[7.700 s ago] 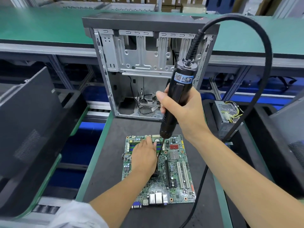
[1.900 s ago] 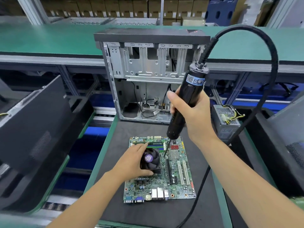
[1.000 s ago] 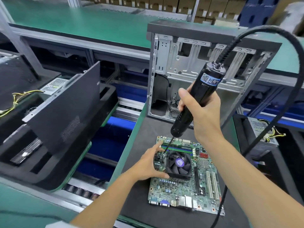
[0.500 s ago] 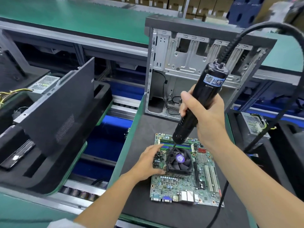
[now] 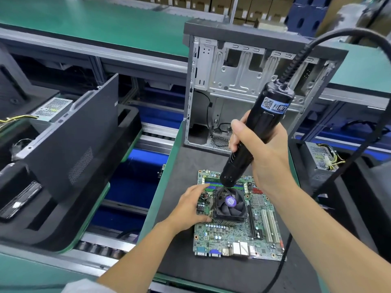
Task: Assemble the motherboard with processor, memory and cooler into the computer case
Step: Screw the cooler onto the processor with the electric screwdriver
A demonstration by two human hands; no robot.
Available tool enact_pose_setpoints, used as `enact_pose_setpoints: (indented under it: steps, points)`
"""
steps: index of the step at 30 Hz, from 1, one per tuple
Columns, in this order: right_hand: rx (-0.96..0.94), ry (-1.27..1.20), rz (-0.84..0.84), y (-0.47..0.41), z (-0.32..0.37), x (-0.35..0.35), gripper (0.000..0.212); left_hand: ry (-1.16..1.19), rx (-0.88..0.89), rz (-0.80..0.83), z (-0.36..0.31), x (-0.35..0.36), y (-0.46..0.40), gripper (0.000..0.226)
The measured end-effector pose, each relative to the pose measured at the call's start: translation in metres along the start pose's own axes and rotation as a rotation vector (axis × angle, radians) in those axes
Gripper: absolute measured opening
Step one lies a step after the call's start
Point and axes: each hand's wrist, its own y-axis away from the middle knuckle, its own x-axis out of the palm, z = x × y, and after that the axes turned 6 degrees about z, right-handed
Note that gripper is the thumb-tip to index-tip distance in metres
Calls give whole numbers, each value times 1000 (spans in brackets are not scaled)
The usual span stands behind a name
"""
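Desk (image 5: 186,166) carried motherboard (image 5: 239,233), memory and cooler (image 5: 230,205) fitted. Your left hand (image 5: 191,208) steadied cooler, fingers relaxed; right hand (image 5: 264,153) gripped screwdriver (image 5: 256,134). Case (image 5: 243,81) stood behind, board not yet inside.

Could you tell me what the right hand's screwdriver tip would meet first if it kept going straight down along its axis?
Most likely the near-left corner of the cooler, by its fan frame; the bit's exact depth there is unclear.
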Motion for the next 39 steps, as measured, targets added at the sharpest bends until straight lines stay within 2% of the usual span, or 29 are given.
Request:
enact_pose_setpoints:
  steps: [21,27,33,36,39]
  points:
    - [5,19,-15,4,1,0,17,-42,15,-1,2,-1,0,97]
    - [-11,53,-48,4,0,5,17,-72,27,66,2,-11,-2,98]
    - [-10,118,-157,6,-3,13,30,-19,38,157,2,-24,2,76]
    - [-44,154,-246,10,-8,19,30,130,67,39,-19,-44,5,53]
    - [-66,148,-248,13,-11,24,32,338,171,-115,-63,-77,7,42]
